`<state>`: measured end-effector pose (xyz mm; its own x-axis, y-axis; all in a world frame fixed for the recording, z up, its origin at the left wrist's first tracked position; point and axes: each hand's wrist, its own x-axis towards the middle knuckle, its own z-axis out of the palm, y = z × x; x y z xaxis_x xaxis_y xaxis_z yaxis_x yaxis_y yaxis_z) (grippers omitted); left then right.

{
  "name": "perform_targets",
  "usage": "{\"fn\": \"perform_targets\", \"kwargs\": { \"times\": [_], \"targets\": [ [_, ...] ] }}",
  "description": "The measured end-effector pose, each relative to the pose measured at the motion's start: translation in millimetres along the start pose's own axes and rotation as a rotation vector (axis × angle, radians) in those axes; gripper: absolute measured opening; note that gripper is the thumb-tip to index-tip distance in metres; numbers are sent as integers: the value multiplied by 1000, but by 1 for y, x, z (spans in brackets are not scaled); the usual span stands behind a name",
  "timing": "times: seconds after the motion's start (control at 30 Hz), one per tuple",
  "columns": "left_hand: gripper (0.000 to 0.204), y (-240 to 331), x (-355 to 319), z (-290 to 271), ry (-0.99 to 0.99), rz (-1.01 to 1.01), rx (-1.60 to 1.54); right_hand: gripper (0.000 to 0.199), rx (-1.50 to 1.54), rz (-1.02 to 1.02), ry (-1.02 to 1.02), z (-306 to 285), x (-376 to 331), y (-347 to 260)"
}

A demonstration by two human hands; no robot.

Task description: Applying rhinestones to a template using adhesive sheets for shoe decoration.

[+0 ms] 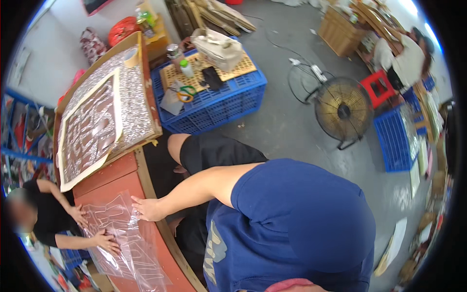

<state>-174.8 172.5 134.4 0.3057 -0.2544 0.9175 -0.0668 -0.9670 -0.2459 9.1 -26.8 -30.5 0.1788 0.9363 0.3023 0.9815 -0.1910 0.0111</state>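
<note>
One right hand (150, 209) touches the clear sheet (134, 246) on the red desk (108, 183), grip unclear, the left hand out of view; uneven pulling against the co-worker's hands (105, 241) could crease it.

the right hand (150, 209) touches clear sheeting (134, 250) on a red table (112, 183).

Head view, wide fisheye: looked steeply down from close above a navy shirt (272, 233), nearest thing to the lens. Field took in a clear plastic sheet (141, 253) near at left and, farther off at right, a floor fan (335, 104).
</note>
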Motion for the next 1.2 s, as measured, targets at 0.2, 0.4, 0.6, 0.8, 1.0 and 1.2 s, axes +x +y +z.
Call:
{"fn": "perform_targets", "kwargs": {
  "times": [0.2, 0.4, 0.6, 0.8, 1.0, 1.2],
  "targets": [
    [27, -48, -28, 8, 79, -116, 98, 52, -68, -48, -160, 1, 5, -37],
    [26, -44, -102, -193, 119, -353, 801, 45, -11, -243, 26, -31, -12, -73],
    [25, 147, -108, -439, -68, -449, 1642, 45, 26, -781, -181, -113, -34, -145],
    [49, 223, -84, -413, 619, -1118, 1468, 33, 85, -1189, -368, -185, -37, -199],
    [34, 380, -164, -540, 516, -971, 1871, 29, -258, -1742, -241, -243, -93, -239],
    [29, 482, -155, -578, -157, -944, 2440, 24, 603, -1835, -137, -286, -114, -272]
  ]
}}
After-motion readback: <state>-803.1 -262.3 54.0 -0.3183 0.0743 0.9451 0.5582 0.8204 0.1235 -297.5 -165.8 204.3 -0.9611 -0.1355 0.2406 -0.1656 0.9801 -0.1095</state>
